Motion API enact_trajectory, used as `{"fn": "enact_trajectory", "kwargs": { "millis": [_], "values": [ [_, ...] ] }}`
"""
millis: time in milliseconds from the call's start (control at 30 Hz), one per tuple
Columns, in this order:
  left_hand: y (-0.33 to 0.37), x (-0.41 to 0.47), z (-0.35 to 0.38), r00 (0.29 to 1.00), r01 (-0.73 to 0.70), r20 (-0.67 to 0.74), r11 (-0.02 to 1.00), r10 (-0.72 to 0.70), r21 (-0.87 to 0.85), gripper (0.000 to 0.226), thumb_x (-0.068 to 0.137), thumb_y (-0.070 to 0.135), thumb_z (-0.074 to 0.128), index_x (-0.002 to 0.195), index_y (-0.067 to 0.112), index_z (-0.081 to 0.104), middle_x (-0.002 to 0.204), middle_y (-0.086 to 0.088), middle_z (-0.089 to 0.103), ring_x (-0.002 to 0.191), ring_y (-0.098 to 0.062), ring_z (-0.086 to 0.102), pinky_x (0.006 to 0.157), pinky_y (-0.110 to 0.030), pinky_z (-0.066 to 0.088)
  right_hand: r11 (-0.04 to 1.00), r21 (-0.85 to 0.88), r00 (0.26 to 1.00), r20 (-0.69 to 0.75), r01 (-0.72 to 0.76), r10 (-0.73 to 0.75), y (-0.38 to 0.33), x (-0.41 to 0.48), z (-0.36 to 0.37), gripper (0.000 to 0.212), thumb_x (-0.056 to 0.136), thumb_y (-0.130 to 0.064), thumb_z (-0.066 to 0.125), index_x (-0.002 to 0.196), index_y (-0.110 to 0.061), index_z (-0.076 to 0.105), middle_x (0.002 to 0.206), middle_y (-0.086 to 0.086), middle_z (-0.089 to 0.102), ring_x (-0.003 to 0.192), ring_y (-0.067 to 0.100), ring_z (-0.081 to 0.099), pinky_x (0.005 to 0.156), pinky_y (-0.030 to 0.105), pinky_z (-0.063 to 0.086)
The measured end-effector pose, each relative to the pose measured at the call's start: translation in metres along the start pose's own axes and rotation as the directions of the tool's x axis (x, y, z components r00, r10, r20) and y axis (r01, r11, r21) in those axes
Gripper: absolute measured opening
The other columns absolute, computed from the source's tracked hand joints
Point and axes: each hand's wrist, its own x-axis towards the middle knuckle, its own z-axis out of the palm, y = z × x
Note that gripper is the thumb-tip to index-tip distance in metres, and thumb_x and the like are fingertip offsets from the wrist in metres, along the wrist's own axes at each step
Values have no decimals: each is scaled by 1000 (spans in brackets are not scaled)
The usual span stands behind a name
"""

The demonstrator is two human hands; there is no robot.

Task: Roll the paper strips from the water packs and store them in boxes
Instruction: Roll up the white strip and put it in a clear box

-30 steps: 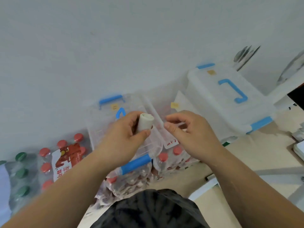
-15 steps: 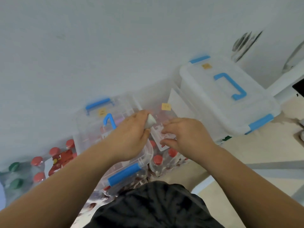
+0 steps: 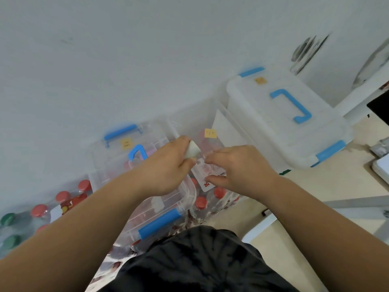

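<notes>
My left hand [image 3: 166, 167] grips a white rolled paper strip [image 3: 192, 150], whose end pokes out past my fingers. Just to its right, my right hand [image 3: 237, 167] pinches a white card with red print [image 3: 207, 182] that lies on a water pack with red caps [image 3: 210, 199]. Both hands hover over a clear storage box with blue handles [image 3: 134, 157], lid closed. A second clear box [image 3: 208, 133] with a yellow sticker stands behind the hands.
A larger white box with blue handle and clips [image 3: 288, 114] stands at the right. More red-capped and green-capped bottle packs [image 3: 40, 211] lie at the left against the white wall. My dark shirt fills the bottom; a tan floor lies at the right.
Both hands moved down and away from me toward the boxes. The roll, earlier upright in my left hand, now points toward the right hand, which took hold of the printed card.
</notes>
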Motion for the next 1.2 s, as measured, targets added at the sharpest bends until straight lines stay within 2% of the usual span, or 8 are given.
{"fn": "enact_trajectory", "kwargs": {
  "millis": [133, 233, 467, 633, 867, 1033, 1133, 1200],
  "values": [
    [0, 3, 2, 1000, -13, -24, 1000, 13, 28, 17, 101, 34, 49, 111, 21, 47, 99, 1, 56, 86, -15, 53, 76, -35, 44, 998, -15, 993, 94, 68, -66, 8, 5, -5, 34, 78, -45, 74, 106, -26, 75, 84, -3, 76, 70, 27, 71, 60, 38, 56],
    [-1, 4, -1, 999, -1, -32, 1000, 1, -9, 19, 101, 35, 49, 114, 22, 47, 100, 1, 57, 85, -13, 55, 74, -35, 45, 987, -66, 984, 110, 147, -139, 14, 10, -7, 29, 77, -42, 74, 98, -21, 76, 74, 0, 73, 65, 29, 68, 64, 41, 57],
    [-2, 2, -4, 999, 30, -42, 996, -34, -83, 22, 101, 36, 51, 118, 23, 48, 99, 1, 60, 83, -14, 58, 74, -38, 52, 967, -107, 972, 59, 233, -228, 20, 11, -1, 35, 84, -39, 47, 80, -16, 74, 62, 0, 66, 50, 24, 59, 47, 32, 51],
    [-1, 4, -2, 998, 40, -46, 994, -44, -100, 20, 100, 35, 52, 116, 23, 50, 102, -1, 61, 86, -17, 59, 77, -42, 52, 918, -138, 928, 47, 372, -369, 15, 17, -1, 29, 85, -29, 50, 81, -11, 72, 69, 4, 69, 58, 27, 63, 53, 34, 53],
    [-1, 3, -2, 997, 53, -43, 987, -61, -154, 18, 100, 32, 53, 114, 21, 51, 99, -2, 61, 84, -17, 59, 72, -34, 49, 883, -170, 898, 55, 438, -436, 14, 20, 5, 26, 87, -20, 48, 85, -6, 70, 66, 6, 66, 52, 27, 61, 47, 33, 49],
    [2, -6, 0, 993, 49, -100, 983, -67, -176, 20, 100, 30, 54, 116, 18, 51, 100, -3, 63, 85, -17, 60, 75, -38, 52, 838, -180, 855, 40, 515, -517, 12, 22, 2, 4, 87, -4, 56, 85, -5, 60, 58, 8, 57, 46, 27, 53, 41, 32, 45],
    [0, -11, -3, 986, 70, -133, 974, -100, -216, 18, 100, 32, 54, 113, 20, 53, 94, -2, 63, 77, -16, 58, 68, -37, 50, 869, -117, 876, 27, 482, -482, 14, 19, 0, 6, 85, -12, 56, 88, -9, 53, 60, 8, 57, 46, 27, 52, 41, 33, 46],
    [0, -16, -6, 980, 131, -113, 959, -164, -251, 19, 99, 35, 54, 110, 20, 54, 90, -1, 62, 73, -15, 57, 66, -36, 49, 928, -72, 930, -8, 366, -368, 15, 18, -1, 19, 82, -27, 56, 85, -8, 59, 62, 7, 60, 48, 27, 54, 42, 31, 47]
  ]
}}
